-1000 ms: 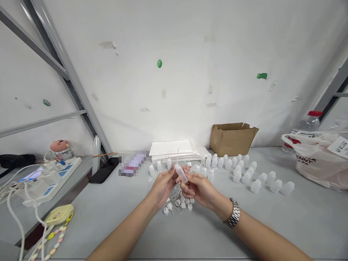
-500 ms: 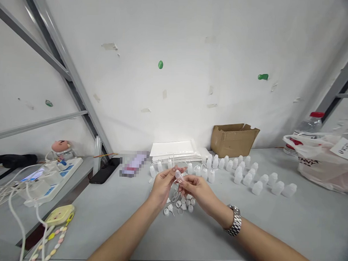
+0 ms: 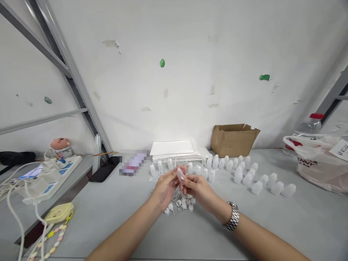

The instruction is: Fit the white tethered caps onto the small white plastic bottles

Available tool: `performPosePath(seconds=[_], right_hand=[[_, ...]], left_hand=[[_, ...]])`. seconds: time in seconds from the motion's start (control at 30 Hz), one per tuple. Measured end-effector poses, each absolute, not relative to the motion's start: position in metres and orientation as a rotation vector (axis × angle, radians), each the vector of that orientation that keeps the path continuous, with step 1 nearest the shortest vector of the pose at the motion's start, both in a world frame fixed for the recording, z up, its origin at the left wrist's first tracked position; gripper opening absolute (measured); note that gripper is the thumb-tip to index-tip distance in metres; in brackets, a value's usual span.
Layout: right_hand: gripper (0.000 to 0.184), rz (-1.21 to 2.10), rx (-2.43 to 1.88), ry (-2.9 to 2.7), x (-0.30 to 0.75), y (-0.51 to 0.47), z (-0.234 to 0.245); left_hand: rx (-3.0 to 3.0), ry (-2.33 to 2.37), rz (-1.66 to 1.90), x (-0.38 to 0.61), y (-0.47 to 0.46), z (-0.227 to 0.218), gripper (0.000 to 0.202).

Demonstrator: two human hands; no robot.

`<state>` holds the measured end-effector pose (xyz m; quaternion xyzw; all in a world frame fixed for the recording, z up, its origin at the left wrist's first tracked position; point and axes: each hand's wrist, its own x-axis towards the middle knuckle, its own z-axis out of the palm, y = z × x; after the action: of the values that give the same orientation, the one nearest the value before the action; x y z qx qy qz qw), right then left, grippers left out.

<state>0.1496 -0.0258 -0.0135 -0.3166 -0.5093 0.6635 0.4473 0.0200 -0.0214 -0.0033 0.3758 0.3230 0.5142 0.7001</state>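
Observation:
Between my two hands is a small translucent plastic bottle (image 3: 180, 175), tilted and partly covered by fingers. My left hand (image 3: 166, 186) is closed around its left side and upper end, thumb and fingers pinching. My right hand (image 3: 195, 185) grips it from the right with thumb and fingertips. Below my hands lies a pile of loose white caps (image 3: 184, 203), some with thin tips and looped straps. Behind my hands stand several small white bottles with caps (image 3: 190, 168) and tethers. To the right, several frosted bottles (image 3: 248, 179) stand in loose rows.
A stack of white flat packs (image 3: 173, 147) and an open cardboard box (image 3: 233, 140) are against the wall. A plastic bag (image 3: 322, 166) and a red-capped water bottle (image 3: 309, 125) stand at right. A black phone (image 3: 104, 170), a power strip (image 3: 55, 179) and cables lie left.
Both hands still hold the small bottle, which has shifted slightly and now looks more upright. My right fingers have moved a little along it. The standing bottles have stayed put.

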Motion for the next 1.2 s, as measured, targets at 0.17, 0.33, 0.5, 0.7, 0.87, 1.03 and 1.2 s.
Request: performPosePath(seconds=[0.17, 0.33, 0.5, 0.7, 0.87, 1.03, 1.2], right_hand=[[0.034, 1.720, -0.753, -1.254, 0.151, -0.026, -0.013], [0.035, 1.622, -0.791, -1.292, 0.152, -0.026, -0.011], [0.032, 1.568, -0.794, -1.338, 0.154, -0.027, -0.009], [0.031, 1.750, -0.696, -1.261, 0.153, -0.030, -0.009], [0.034, 1.699, -0.738, -1.238, 0.153, -0.029, -0.008], [0.038, 1.541, -0.831, -1.345, 0.152, -0.028, -0.009], [0.036, 1.532, -0.861, -1.340, 0.152, -0.027, -0.011]], left_hand=[[0.841, 0.741, 1.105, 0.019, -0.018, -0.008, 0.032], [0.861, 0.678, 1.097, 0.018, -0.019, -0.007, 0.027], [0.803, 0.638, 1.082, 0.017, -0.022, 0.002, 0.024], [0.814, 0.671, 1.099, 0.012, -0.018, 0.002, 0.026], [0.846, 0.642, 1.099, 0.013, -0.016, -0.003, 0.024], [0.746, 0.597, 1.044, 0.015, -0.019, -0.005, 0.025], [0.737, 0.573, 1.026, 0.015, -0.019, -0.006, 0.023]])
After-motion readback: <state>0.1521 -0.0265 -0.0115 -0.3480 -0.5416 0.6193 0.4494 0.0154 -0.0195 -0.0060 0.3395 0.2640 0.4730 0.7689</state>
